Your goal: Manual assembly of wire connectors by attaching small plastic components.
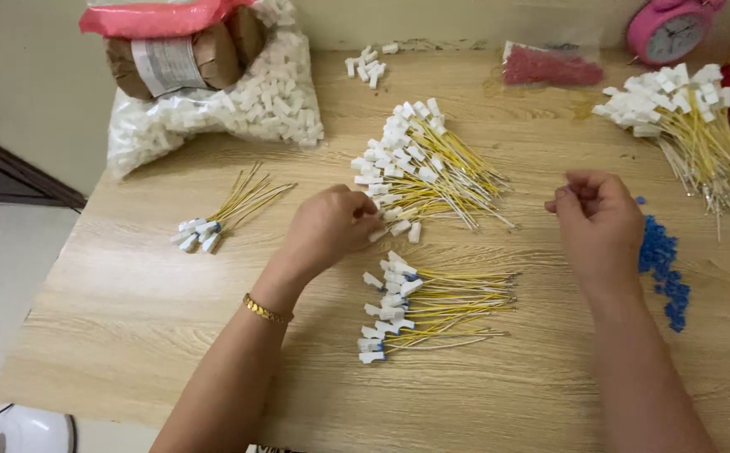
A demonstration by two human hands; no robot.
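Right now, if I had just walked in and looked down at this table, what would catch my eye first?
Probably the heaps of yellow wires with white plastic ends: a big pile mid-table, a neater bundle nearer the person, another heap at the far right. The left hand reaches into the middle pile, while the right hand is closed beside a scatter of small blue pieces. A pink alarm clock stands at the back right.
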